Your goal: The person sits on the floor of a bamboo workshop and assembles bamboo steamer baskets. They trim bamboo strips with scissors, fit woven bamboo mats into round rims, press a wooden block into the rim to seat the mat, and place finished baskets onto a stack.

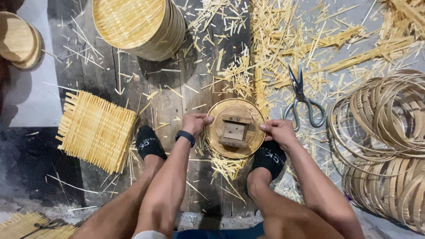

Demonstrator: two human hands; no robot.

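A round wooden mould [235,128] with a square block handle on top lies on the plank floor between my feet. My left hand [195,123] grips its left rim, fingers curled over the edge. My right hand [278,131] holds its right rim the same way. A thin bamboo band runs around the disc's edge. Loose bamboo slivers stick out from under it at the bottom. A dark band sits on my left wrist.
Grey shears [303,99] lie just right of the disc. Bamboo hoops [389,132] pile up at the right. Woven square mats [96,130] sit at the left, and stacked round baskets [139,26] at the top. Bamboo offcuts [301,40] cover the floor.
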